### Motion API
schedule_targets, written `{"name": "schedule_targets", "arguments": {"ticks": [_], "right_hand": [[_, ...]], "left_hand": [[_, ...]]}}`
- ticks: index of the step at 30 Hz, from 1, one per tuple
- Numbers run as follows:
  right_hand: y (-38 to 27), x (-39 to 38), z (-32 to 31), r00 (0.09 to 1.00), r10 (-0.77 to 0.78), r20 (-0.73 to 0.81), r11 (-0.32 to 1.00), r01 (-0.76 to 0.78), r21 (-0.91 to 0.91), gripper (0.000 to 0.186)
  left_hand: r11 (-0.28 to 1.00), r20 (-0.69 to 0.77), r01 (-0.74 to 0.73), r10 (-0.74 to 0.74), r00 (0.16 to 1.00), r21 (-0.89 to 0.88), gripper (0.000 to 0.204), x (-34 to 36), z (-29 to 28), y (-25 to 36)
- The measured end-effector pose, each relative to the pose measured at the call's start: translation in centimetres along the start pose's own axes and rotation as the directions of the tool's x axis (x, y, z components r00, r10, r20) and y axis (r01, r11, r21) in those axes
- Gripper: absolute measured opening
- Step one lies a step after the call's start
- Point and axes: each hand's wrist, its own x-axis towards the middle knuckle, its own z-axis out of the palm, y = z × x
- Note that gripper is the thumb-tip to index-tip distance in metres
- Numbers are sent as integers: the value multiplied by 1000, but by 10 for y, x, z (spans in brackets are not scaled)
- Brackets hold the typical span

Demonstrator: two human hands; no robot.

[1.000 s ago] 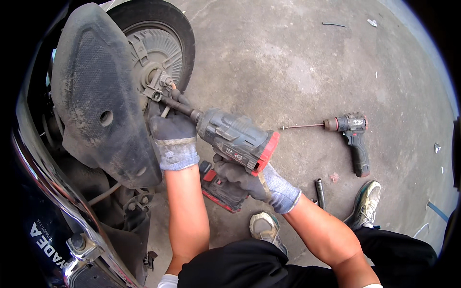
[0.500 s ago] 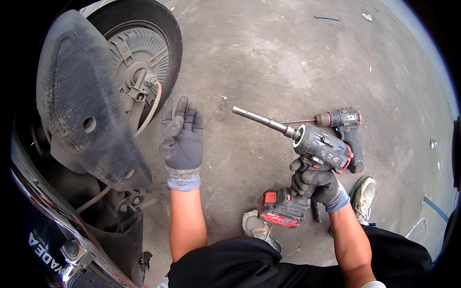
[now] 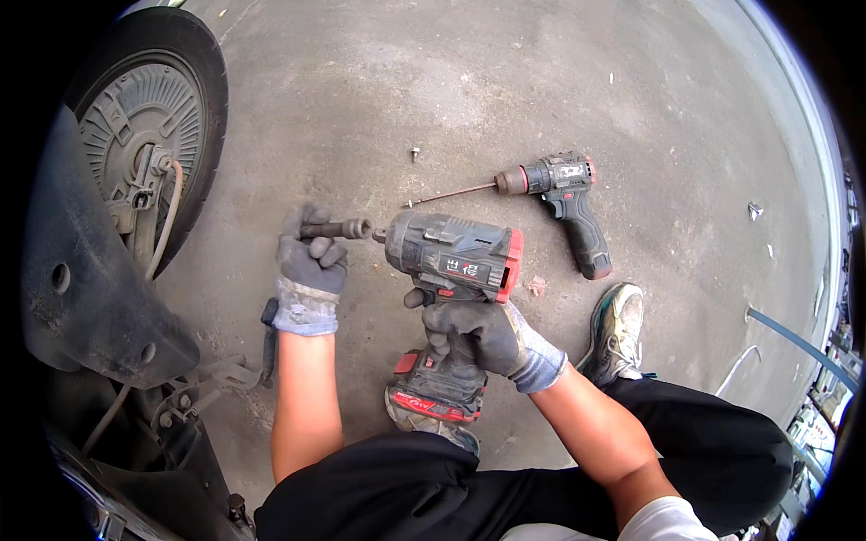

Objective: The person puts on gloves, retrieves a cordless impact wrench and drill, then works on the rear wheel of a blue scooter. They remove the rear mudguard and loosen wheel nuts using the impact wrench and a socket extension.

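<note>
My right hand (image 3: 483,335) grips the handle of a black and red cordless impact wrench (image 3: 451,252), whose battery pack (image 3: 433,388) hangs below. The wrench lies level in front of me, its nose to the left, and its square drive (image 3: 380,235) shows bare. In my left hand (image 3: 311,261), gloved like the right, the fingers are closed around a dark metal socket extension (image 3: 347,229). Its open end faces the drive, with a small gap between the two. The far part of the extension is hidden behind my fingers.
A cordless drill (image 3: 573,207) with a long thin bit lies on the concrete beyond the wrench. A small bolt (image 3: 415,154) stands near it. To the left are a vehicle wheel (image 3: 213,117) and a dark plastic cover (image 3: 99,261). My shoe (image 3: 618,334) is at right.
The long extension has come off the wrench and is now in my left hand, which was open before. The wrench has moved left and turned level. My view has shifted right.
</note>
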Motion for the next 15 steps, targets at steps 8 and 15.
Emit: {"name": "schedule_targets", "arguments": {"ticks": [8, 15], "right_hand": [[-122, -52, -74, 888, -369, -274, 929, 362, -79, 38], [-150, -72, -62, 693, -663, -282, 687, 414, -597, 45]], "left_hand": [[390, 55, 21, -184, 981, 921, 33, -78, 85, -29], [-473, 507, -778, -590, 629, 414, 34, -116, 15, -167]]}}
